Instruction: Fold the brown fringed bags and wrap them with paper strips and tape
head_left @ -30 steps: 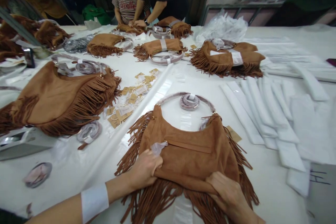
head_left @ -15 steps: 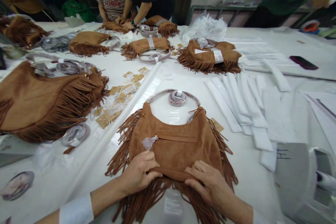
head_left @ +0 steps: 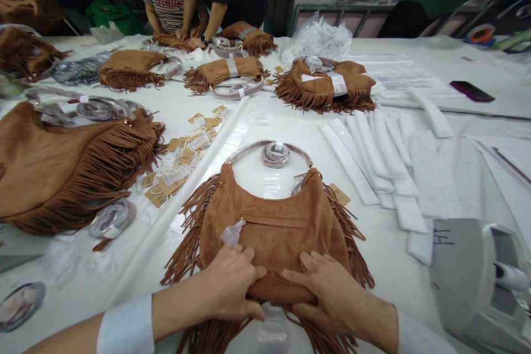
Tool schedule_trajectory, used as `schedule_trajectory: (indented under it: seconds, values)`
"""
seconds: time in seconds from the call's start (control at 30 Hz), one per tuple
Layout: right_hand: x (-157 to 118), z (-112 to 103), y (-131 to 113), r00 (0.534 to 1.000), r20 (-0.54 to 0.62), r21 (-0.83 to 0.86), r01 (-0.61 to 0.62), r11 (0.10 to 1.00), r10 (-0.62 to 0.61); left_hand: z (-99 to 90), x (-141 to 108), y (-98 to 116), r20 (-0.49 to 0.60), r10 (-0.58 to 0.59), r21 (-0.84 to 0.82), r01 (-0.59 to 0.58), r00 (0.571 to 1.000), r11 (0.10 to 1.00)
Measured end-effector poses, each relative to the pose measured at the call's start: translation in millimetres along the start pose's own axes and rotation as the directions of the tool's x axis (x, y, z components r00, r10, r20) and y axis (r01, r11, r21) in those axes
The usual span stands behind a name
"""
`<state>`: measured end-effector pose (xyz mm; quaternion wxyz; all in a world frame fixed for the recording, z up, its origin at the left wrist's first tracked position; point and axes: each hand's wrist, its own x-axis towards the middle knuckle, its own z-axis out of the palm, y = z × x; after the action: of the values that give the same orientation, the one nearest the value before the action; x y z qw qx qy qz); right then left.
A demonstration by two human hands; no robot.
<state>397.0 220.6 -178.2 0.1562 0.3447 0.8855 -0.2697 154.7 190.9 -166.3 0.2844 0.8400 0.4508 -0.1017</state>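
Observation:
A brown suede bag (head_left: 274, 207) with long fringe lies flat before me, its wrapped handle (head_left: 253, 149) pointing away and a coiled wrapped strap (head_left: 275, 155) inside the handle's loop. My left hand (head_left: 232, 282) rests on the lower left of the bag, fingers apart, thumb at the bottom edge. On the lower right lies my right hand (head_left: 321, 287), its fingers also spread over the suede and its thumb near the edge. A small plastic-wrapped zipper pull (head_left: 233, 232) sits just above my left hand. Below the bag, a clear plastic strip (head_left: 271, 332) shows between the fringes.
Another fringed bag (head_left: 74, 160) lies at left, beside scattered tags (head_left: 182, 155). White foam strips (head_left: 373, 160) and a grey tape dispenser (head_left: 460, 282) are at right. Several banded bags and a plastic heap (head_left: 317, 38) stand farther back, where people work.
Both hands have let go of the pinched bottom edge and now press on the bag with fingers spread. The bag's lower part lies flatter. The view has shifted slightly.

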Motion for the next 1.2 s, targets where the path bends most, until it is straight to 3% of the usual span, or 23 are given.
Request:
schedule_trajectory:
  seconds: [0.17,0.33,0.53,0.67,0.77,0.9,1.07,1.2]
  values:
    - [12,8,-5,1.0,-0.003,-0.101,-0.022,0.995,0.021,10.2,21,16,0.059,-0.074,0.013,0.073,0.996,0.997]
    - [18,36,10,0.982,-0.186,-0.15,-0.056,0.987,0.027,18.5,32,4,0.013,-0.118,0.031,0.117,0.993,0.993]
    - [5,47,41,0.911,-0.384,-0.128,0.106,0.986,-0.148,33.7,14,-15,-0.075,-0.109,0.005,0.11,0.991,0.994]
    - [-3,45,48,0.849,-0.46,-0.133,0.224,0.966,-0.26,48.2,5,-31,-0.124,-0.033,-0.012,0.031,0.992,0.999]
    - [-5,44,48,0.826,-0.495,-0.097,0.255,0.962,-0.269,54.5,1,-40,-0.162,0.011,-0.06,-0.021,0.987,0.998]
    - [-4,43,50,0.826,-0.517,-0.008,0.257,0.966,-0.224,47.8,-1,-47,-0.147,0.037,-0.251,-0.073,0.988,0.965]
    - [0,44,54,0.83,-0.536,0.052,0.218,0.975,-0.157,26.8,-5,-52,-0.105,0.094,-0.522,-0.135,0.99,0.842]
    - [2,48,52,0.795,-0.593,0.047,0.19,0.981,-0.126,25.5,-7,-55,-0.119,-0.005,-0.514,-0.057,0.993,0.856]
